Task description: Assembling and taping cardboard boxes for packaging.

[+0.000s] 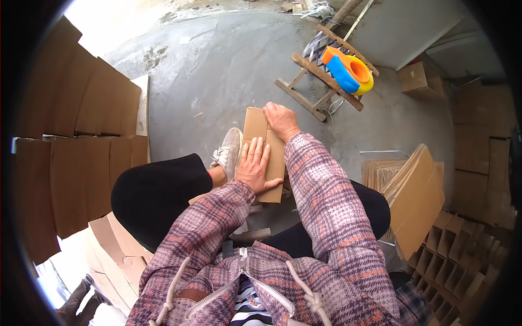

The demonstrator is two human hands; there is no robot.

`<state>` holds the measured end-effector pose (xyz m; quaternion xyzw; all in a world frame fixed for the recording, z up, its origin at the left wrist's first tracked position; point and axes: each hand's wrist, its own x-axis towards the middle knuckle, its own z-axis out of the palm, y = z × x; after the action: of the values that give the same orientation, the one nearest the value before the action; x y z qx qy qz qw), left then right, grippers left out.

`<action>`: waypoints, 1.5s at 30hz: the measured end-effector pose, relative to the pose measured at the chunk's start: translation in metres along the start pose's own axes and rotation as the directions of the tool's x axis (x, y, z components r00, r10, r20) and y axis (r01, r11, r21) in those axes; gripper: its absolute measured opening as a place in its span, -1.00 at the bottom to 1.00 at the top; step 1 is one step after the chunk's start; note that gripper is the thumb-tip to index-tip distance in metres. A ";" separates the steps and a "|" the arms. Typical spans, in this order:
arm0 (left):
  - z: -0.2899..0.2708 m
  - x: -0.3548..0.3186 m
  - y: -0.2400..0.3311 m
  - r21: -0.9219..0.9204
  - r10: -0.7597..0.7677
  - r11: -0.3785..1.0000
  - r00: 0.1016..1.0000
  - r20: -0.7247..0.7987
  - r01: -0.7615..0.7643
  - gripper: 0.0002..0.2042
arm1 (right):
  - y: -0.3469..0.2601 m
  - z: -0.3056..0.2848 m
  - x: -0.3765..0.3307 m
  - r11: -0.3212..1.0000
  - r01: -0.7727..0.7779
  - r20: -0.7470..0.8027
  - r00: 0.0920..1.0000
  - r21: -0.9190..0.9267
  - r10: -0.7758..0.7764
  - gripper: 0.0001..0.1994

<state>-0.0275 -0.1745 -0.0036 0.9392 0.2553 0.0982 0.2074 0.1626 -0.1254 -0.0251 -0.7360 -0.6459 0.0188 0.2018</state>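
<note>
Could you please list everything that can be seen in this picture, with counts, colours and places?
Flat cardboard piece: one, brown, between the knees, under both hands.
Flattened cardboard sheets: a large spread, brown, at the left.
Cardboard stack: one pile, brown, leaning at the right.
Cardboard divider grid: one, brown, lower right.
Small cardboard box: one, brown, upper right.
Wooden frame: one, on the floor ahead.
Plastic item: one, orange, blue and yellow, on the frame.
Concrete floor: grey.
Shoe: one, pale.
Left hand: flat on the piece.
Right hand: grip on its far edge.
</note>
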 end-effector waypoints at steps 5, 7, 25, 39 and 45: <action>-0.001 -0.009 0.000 0.016 -0.033 0.999 0.999 0.013 0.033 -0.03 | 0.042 -0.088 0.054 0.980 0.064 -0.419 0.897 -0.191 -0.140 -0.75; 0.000 -0.009 0.001 0.012 -0.031 0.999 0.999 0.008 0.031 -0.03 | 0.092 -0.129 0.068 0.871 -0.236 -0.529 0.848 -0.430 -0.031 -0.53; -0.001 -0.001 -0.003 0.001 -0.038 0.999 0.999 0.029 0.037 -0.05 | 0.001 -0.168 0.044 0.513 -0.717 0.821 0.569 0.472 0.039 -0.34; 0.003 -0.005 0.001 0.018 -0.063 0.998 0.998 0.012 0.063 -0.09 | 0.001 -0.142 0.034 0.543 -0.739 0.866 0.499 0.399 0.042 -0.32; 0.003 -0.006 0.001 0.020 -0.071 0.997 0.997 0.005 0.071 -0.10 | -0.004 -0.138 0.036 0.563 -0.723 0.858 0.512 0.399 0.049 -0.34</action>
<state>-0.0308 -0.1797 -0.0064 0.9318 0.2888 0.0855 0.2024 0.2043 -0.1285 0.1117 -0.6434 -0.3952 0.6340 0.1668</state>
